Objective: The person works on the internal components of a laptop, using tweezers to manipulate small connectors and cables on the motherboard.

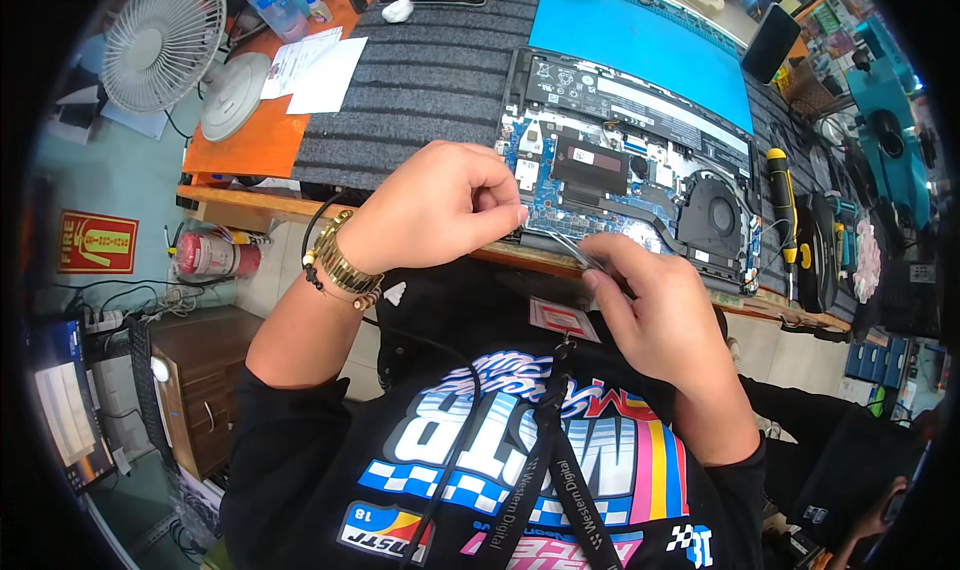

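Note:
An opened laptop lies on a grey ribbed mat, its blue circuit board, black battery and round fan exposed. My left hand is closed at the board's lower left edge, thumb and forefinger pinched; whatever they hold is too small or hidden to name. My right hand grips metal tweezers from below, their tips reaching the board's lower edge close to my left fingertips. A blue panel sits just beyond the laptop.
A white fan, bottles and papers occupy the left of the bench. A yellow-black screwdriver, dark phone and teal stand are at right. Another person's hand shows at lower right.

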The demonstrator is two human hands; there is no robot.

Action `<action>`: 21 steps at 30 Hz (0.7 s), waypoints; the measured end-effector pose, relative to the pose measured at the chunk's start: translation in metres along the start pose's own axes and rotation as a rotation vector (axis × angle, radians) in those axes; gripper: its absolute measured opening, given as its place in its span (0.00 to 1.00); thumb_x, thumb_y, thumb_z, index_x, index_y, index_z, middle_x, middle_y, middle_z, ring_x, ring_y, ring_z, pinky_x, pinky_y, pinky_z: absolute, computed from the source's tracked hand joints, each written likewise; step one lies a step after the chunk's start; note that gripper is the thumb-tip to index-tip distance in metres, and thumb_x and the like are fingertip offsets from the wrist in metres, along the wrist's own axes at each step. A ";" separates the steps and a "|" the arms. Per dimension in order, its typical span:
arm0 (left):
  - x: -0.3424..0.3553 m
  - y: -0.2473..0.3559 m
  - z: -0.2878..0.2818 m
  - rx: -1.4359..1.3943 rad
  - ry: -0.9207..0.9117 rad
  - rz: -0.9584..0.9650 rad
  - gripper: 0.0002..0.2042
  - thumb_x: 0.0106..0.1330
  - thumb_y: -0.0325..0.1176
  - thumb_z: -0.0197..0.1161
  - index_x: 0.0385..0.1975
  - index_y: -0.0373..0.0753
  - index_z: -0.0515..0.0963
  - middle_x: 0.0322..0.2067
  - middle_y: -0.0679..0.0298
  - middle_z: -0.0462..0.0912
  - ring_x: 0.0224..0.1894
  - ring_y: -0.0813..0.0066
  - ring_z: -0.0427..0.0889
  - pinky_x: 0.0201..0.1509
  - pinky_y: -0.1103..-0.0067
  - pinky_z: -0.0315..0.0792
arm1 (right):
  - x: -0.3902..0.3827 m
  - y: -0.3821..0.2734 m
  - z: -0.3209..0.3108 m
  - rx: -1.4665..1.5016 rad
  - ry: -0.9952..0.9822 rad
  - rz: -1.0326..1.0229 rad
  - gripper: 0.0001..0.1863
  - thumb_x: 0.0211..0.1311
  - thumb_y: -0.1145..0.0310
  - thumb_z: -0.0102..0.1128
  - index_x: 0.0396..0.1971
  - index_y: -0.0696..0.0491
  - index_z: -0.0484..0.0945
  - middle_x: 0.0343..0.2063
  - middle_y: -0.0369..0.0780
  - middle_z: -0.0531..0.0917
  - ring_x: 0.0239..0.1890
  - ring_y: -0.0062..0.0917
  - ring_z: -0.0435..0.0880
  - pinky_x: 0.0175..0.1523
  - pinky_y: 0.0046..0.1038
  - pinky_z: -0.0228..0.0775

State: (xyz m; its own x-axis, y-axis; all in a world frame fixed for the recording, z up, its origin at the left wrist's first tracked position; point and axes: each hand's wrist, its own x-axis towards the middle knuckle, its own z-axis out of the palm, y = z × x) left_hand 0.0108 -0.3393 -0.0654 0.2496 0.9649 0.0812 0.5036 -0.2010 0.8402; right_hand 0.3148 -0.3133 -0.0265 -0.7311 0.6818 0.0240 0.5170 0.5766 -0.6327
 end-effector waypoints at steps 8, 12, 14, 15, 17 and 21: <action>0.001 -0.002 0.008 -0.044 0.042 -0.052 0.08 0.75 0.30 0.79 0.35 0.32 0.91 0.31 0.66 0.86 0.31 0.83 0.81 0.35 0.77 0.74 | 0.000 0.018 0.001 0.813 -0.145 0.137 0.24 0.76 0.84 0.57 0.69 0.60 0.82 0.43 0.43 0.94 0.32 0.24 0.89 0.40 0.28 0.81; 0.001 -0.002 0.008 -0.048 0.045 -0.053 0.08 0.75 0.30 0.79 0.35 0.32 0.91 0.30 0.66 0.87 0.31 0.82 0.82 0.35 0.77 0.74 | -0.010 0.028 0.007 1.210 -0.122 0.152 0.30 0.72 0.88 0.53 0.74 0.65 0.78 0.49 0.44 0.93 0.39 0.18 0.89 0.43 0.22 0.82; 0.002 -0.002 0.007 -0.044 0.046 -0.047 0.09 0.74 0.31 0.80 0.35 0.32 0.91 0.30 0.66 0.87 0.31 0.81 0.82 0.35 0.77 0.75 | -0.010 0.032 0.013 1.181 -0.048 0.079 0.27 0.75 0.85 0.62 0.73 0.66 0.79 0.49 0.45 0.92 0.40 0.19 0.89 0.45 0.22 0.83; 0.002 -0.002 0.007 -0.036 0.045 -0.048 0.09 0.74 0.31 0.80 0.35 0.32 0.91 0.30 0.65 0.87 0.31 0.81 0.82 0.36 0.77 0.75 | -0.010 0.032 0.015 1.123 -0.018 0.084 0.27 0.75 0.84 0.65 0.73 0.66 0.79 0.48 0.44 0.93 0.39 0.19 0.89 0.45 0.22 0.83; 0.002 -0.002 0.007 -0.016 0.045 -0.050 0.09 0.74 0.31 0.80 0.35 0.31 0.91 0.30 0.65 0.87 0.31 0.81 0.83 0.36 0.77 0.75 | -0.006 0.033 0.018 1.040 0.045 -0.014 0.22 0.76 0.82 0.70 0.67 0.65 0.84 0.43 0.44 0.94 0.39 0.22 0.91 0.45 0.25 0.83; 0.002 -0.001 0.007 -0.025 0.040 -0.073 0.09 0.74 0.31 0.80 0.36 0.31 0.91 0.30 0.65 0.87 0.32 0.80 0.83 0.37 0.76 0.76 | 0.008 0.029 0.024 0.482 0.146 -0.206 0.09 0.74 0.83 0.73 0.49 0.63 0.93 0.38 0.47 0.96 0.39 0.32 0.95 0.46 0.31 0.85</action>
State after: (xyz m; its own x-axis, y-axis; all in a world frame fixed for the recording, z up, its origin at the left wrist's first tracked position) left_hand 0.0168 -0.3382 -0.0704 0.1793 0.9830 0.0402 0.4979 -0.1259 0.8581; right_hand 0.3129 -0.3023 -0.0632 -0.7082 0.6522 0.2705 0.0821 0.4566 -0.8859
